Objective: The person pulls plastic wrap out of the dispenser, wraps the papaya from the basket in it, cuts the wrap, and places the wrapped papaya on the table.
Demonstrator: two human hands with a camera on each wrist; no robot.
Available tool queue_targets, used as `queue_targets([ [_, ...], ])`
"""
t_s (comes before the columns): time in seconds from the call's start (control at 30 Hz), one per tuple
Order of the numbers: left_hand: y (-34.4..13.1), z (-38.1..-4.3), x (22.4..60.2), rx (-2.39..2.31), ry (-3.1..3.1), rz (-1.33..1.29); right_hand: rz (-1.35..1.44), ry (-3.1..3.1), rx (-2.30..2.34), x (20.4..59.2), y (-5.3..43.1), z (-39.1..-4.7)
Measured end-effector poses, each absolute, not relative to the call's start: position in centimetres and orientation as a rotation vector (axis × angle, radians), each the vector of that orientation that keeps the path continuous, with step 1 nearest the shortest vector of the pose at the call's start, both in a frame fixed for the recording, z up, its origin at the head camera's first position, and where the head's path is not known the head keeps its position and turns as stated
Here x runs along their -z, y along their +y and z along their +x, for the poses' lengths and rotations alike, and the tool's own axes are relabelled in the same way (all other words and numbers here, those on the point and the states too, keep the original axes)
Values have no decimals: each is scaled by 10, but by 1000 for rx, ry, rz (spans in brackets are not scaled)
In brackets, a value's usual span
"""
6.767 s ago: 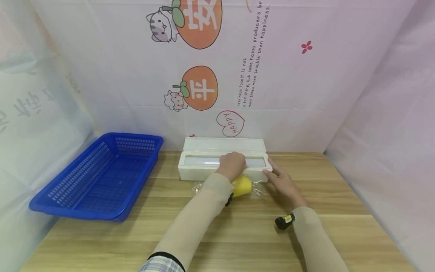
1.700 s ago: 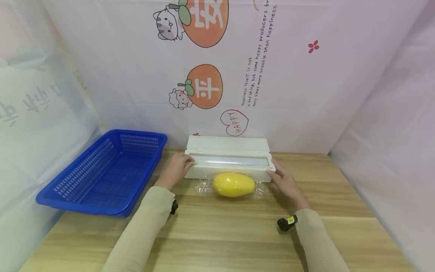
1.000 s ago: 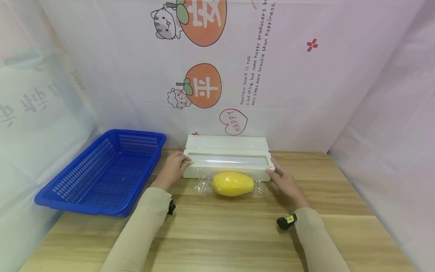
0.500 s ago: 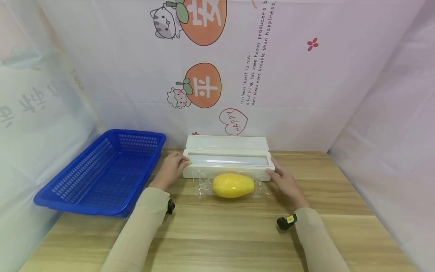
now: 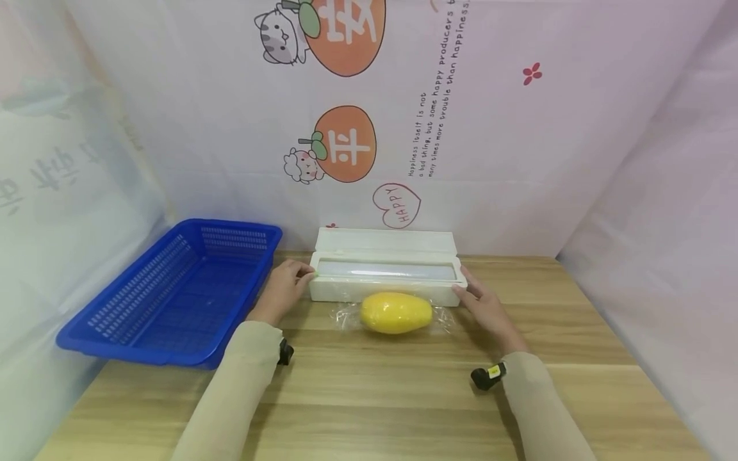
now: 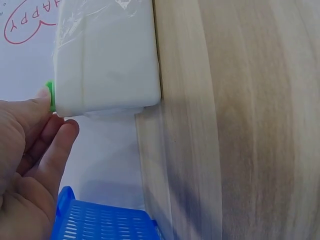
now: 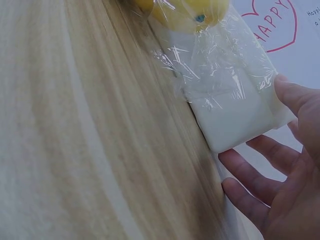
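A white cling film dispenser [image 5: 383,292] stands against the back wall with its lid [image 5: 385,241] raised. Directly before it lies a yellow oblong fruit [image 5: 396,313], wrapped in clear film [image 7: 210,70] that sticks out at both ends. At the dispenser's left end my left hand [image 5: 281,289] holds a small green slide cutter [image 6: 51,95], the thumb on it and the fingers curled by the box end. My right hand [image 5: 487,314] grips the right end, thumb at the top edge and fingers against the end face.
A blue plastic basket [image 5: 138,358] with slotted sides stands on the left of the wooden table [image 5: 392,397]. Printed white cloth [image 5: 490,141] forms the back wall, and more cloth hangs on both sides.
My left hand was over the dispenser's middle several seconds ago, then at its left end, and has since edged a little farther left. The right hand stays; the fruit barely shifts.
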State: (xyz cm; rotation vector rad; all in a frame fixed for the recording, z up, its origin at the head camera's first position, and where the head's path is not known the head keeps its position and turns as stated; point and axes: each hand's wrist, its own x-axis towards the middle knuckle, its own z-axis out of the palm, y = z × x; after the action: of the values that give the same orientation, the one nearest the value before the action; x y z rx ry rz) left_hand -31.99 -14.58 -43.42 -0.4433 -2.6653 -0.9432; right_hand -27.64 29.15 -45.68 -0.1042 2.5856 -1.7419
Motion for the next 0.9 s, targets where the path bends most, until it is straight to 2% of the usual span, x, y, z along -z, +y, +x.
queue_targets([
  [0.33, -144, -316, 424, 875, -2722, -425, -154, 2465, 1815, 459, 295, -278],
  [0.53, -132, -304, 413, 843, -2651, -480, -236, 2618, 1656, 453, 299, -272],
  [0.73, -108, -290, 406, 906, -2484, -698, -280, 2957, 1683, 443, 283, -259],
  [0.9, -81, -278, 410, 839, -2509, -914, -581, 3087, 1445, 437, 262, -248],
])
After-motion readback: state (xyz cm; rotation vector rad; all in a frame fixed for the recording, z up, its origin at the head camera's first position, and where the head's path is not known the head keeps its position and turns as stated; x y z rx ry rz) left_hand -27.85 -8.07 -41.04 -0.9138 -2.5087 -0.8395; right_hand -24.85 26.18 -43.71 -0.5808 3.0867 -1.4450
